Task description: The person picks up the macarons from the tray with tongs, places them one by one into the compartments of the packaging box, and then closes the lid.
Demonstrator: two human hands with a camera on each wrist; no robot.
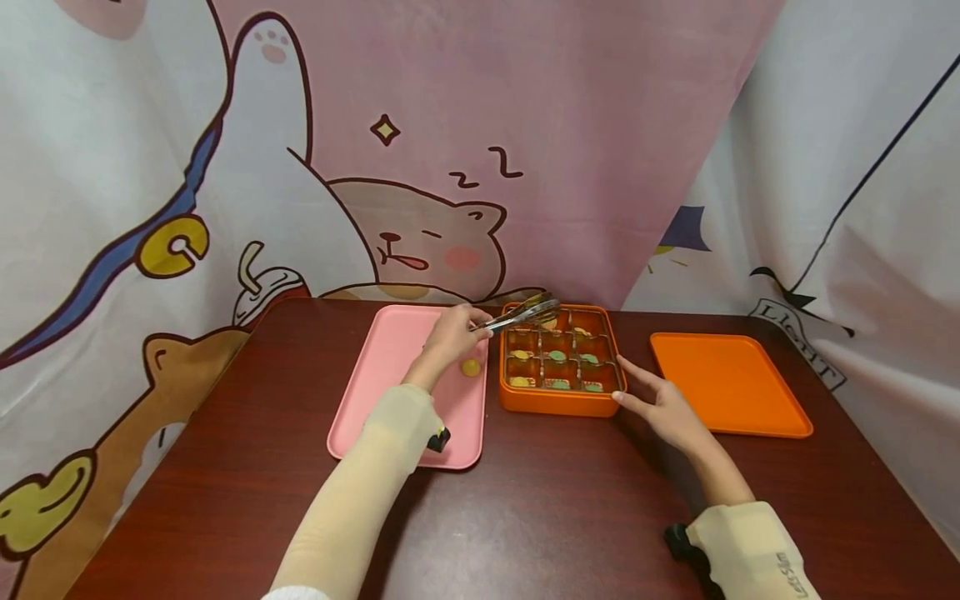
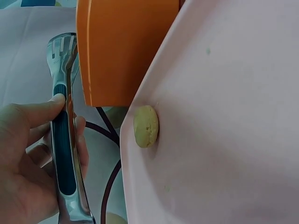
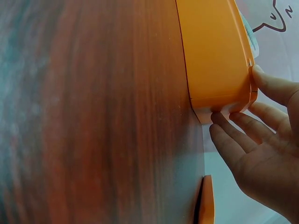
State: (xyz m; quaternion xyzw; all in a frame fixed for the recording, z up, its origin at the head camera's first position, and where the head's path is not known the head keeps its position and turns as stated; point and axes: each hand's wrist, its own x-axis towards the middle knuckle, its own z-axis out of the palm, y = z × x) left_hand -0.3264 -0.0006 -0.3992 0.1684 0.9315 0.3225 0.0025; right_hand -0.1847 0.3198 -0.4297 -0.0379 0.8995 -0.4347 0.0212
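My left hand (image 1: 452,335) grips metal tongs (image 2: 65,140) by their dark handle inlay, thumb on one side and fingers behind. The tongs' slotted heads reach over the back left of an orange divided box (image 1: 558,404). Green macarons (image 1: 557,356) and yellow macarons (image 1: 521,355) sit in several of its compartments; the tongs partly hide the back row. One yellow macaron (image 2: 146,126) lies near the right edge of the pink tray (image 1: 405,367), below the left hand. My right hand (image 1: 663,408) touches the box's front right corner, thumb at the rim and nearly straight fingers against the side.
An orange lid (image 1: 727,383) lies flat on the dark wooden table (image 1: 540,517), to the right of the box. Behind the table's back edge hangs a cartoon-printed curtain (image 1: 570,150). The pink tray stands close to the box's left side.
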